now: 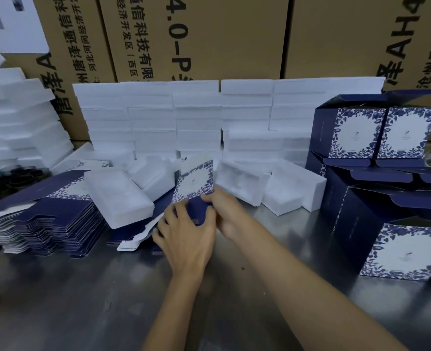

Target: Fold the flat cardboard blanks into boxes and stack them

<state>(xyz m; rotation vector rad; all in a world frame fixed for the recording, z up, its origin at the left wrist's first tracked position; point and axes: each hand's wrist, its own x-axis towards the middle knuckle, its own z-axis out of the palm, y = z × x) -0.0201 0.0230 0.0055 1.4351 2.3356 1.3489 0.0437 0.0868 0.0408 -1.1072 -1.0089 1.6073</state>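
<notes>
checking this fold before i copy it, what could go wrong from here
1. Both hands, left and right, pinch the blank low down, so the upright panel may crease off its score line.
2. The foam block overhangs the flat stack; an elbow nudge could tip it.

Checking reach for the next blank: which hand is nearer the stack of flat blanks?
Left. The left hand holds the blank being folded on the side towards the stack of flat blanks; the right hand grips it on the far side.
</notes>
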